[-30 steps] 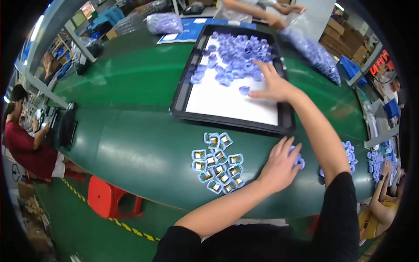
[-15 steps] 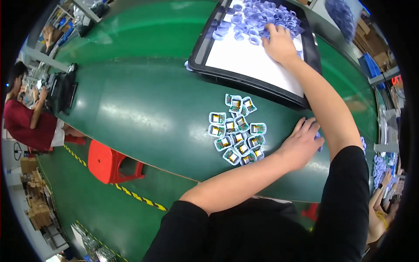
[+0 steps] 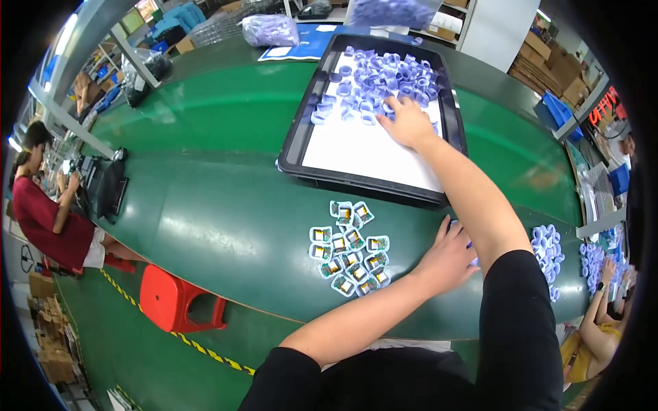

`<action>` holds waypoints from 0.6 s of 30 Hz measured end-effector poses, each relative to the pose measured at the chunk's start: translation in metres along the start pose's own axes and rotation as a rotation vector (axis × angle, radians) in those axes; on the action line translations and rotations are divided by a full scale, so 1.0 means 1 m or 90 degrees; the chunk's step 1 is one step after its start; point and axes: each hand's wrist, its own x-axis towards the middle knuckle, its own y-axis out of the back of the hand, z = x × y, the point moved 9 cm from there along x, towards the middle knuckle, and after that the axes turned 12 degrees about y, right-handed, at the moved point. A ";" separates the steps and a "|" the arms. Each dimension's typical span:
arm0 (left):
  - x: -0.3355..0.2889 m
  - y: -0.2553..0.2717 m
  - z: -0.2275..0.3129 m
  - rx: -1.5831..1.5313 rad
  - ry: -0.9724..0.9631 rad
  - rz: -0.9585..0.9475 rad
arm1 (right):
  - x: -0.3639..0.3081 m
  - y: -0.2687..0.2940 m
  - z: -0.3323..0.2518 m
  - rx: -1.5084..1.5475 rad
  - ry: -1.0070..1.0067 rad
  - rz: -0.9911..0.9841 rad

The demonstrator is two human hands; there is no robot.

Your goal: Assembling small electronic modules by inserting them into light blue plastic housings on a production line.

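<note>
A black tray [image 3: 370, 179] lined with white holds a heap of small purple plastic rings [image 3: 391, 74]. My right hand [image 3: 410, 125] is over the near edge of that heap, fingers apart and touching the rings; I make out nothing gripped. My left hand [image 3: 445, 257] lies low on the green table, fingers curled around purple plastic pieces [image 3: 473, 261] that show only in part beside the fingers and thumb. Left of it sits a cluster of small pale housings [image 3: 353, 239] with green circuit boards and square parts inside.
More purple rings [image 3: 547, 253] lie on the table to the right of my right arm. A red stool [image 3: 164, 298] stands at the table's near left edge. A person in a dark red top [image 3: 48, 216] sits at left; another person's arm [image 3: 598, 308] is at far right.
The view has tilted up, so the tray and table sit lower in it. My right hand stays at the heap's near edge; my left hand keeps its place on the table.
</note>
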 end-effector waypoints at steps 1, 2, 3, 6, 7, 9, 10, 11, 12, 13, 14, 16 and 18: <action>0.000 0.002 -0.001 -0.012 0.004 -0.001 | -0.004 0.003 -0.011 -0.039 0.038 0.028; 0.000 0.003 -0.003 -0.024 0.008 -0.001 | -0.006 0.004 -0.015 -0.037 0.039 0.033; -0.001 0.004 -0.003 -0.019 0.007 0.000 | -0.007 0.005 -0.022 -0.029 0.066 0.039; 0.000 0.007 -0.001 -0.019 0.021 0.013 | -0.009 0.010 -0.033 -0.009 0.111 0.061; 0.001 0.008 -0.002 -0.024 0.018 0.005 | -0.009 0.009 -0.036 -0.032 0.119 0.059; 0.001 0.009 -0.002 -0.025 0.015 0.001 | -0.007 0.010 -0.037 -0.056 0.130 0.062; 0.001 0.012 -0.003 -0.037 0.017 0.013 | -0.006 0.011 -0.037 -0.044 0.126 0.063; 0.000 0.014 -0.003 -0.050 0.017 0.026 | -0.005 0.013 -0.037 -0.033 0.123 0.064; -0.001 0.015 -0.002 -0.046 0.017 0.029 | -0.005 0.016 -0.037 -0.032 0.127 0.068; 0.000 0.016 -0.002 -0.058 0.016 0.035 | -0.004 0.020 -0.030 -0.002 0.105 0.076; 0.000 0.017 -0.002 -0.070 0.013 0.041 | -0.003 0.024 -0.023 0.027 0.083 0.085; -0.001 0.017 -0.003 -0.074 0.021 0.041 | -0.002 0.032 -0.017 0.039 0.055 0.128; 0.000 0.015 -0.004 -0.083 0.025 0.036 | -0.002 0.028 0.001 0.198 -0.021 0.096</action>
